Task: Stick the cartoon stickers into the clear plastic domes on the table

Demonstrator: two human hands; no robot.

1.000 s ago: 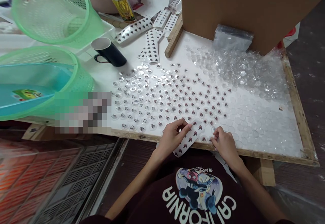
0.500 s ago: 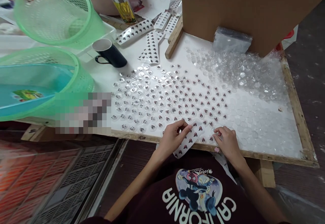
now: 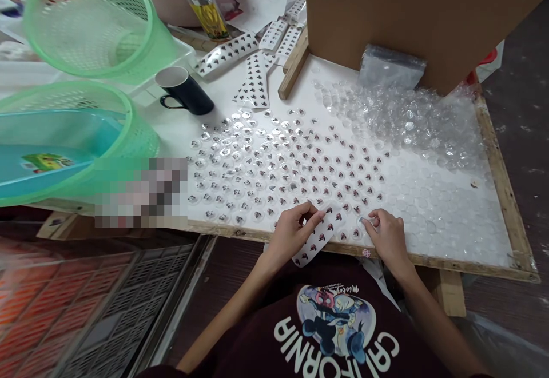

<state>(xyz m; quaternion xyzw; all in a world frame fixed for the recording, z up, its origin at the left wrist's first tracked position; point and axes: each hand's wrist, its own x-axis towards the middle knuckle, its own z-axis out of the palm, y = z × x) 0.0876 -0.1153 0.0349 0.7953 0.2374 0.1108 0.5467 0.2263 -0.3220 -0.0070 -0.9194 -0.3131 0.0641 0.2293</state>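
Note:
My left hand (image 3: 295,229) pinches the upper end of a strip of stickers (image 3: 316,243) with small dark and red prints; the strip hangs over the table's front edge. To its right, my right hand (image 3: 386,235) has thumb and forefinger closed low over the table, with a small pale, clear piece at the tips that is too small to make out. Beyond both hands lie many clear round discs (image 3: 314,179), each with a printed sticker on it. Plain clear discs (image 3: 431,227) are spread to the right of my right hand.
A heap of clear discs (image 3: 412,120) and a plastic bag (image 3: 391,69) lie before a cardboard box (image 3: 412,18). Further left are more sticker sheets (image 3: 257,83), a black mug (image 3: 193,96), a drinking glass (image 3: 208,15) and green baskets (image 3: 143,18). Wooden strips (image 3: 506,195) edge the table.
My right hand has shifted slightly up and its fingers have curled in more. My left hand and the sticker strip have stayed in place.

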